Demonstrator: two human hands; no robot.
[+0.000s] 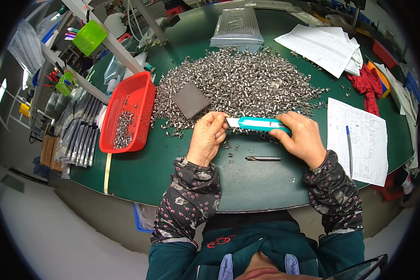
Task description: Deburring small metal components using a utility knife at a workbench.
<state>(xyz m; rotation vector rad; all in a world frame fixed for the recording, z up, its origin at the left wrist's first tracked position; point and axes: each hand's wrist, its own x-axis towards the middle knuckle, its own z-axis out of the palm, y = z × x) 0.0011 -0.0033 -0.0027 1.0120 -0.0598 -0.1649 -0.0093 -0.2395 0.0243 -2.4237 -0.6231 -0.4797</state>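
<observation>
Two at once: held the teal utility knife (261, 123) near its rear with the right hand (304, 135), with thumb and fingers clamped along opposite sides, and held the left hand (205, 135) at the tip of the blade (233, 122), with its grip pressed together at thumb and forefinger. Could not tell for sure of any small piece between those fingertips. Located the knife above the green counter (261, 186), at the near edge of a heap of small metal rings (247, 79), almost level from hand to hand.

Judged the knife light and stiff, perhaps a little slippery along its smooth handle; best taken by the broad teal body, well back from the bare blade. Judged the rings hard, light one by one, and best pinched singly.

Noted bright, curved metal throughout the heap, against the dull, flat face of a dark square block (191, 100) at its near left. Saw perforated walls on a red plastic basket (149, 109), with more metal pieces inside. Found a slim steel drill bit (263, 158), fluted at its left end, nearer the body. Saw thin printed sheets (368, 154) under a slender pen (349, 147), and a soft, crumpled red cloth (366, 88) beyond.
</observation>
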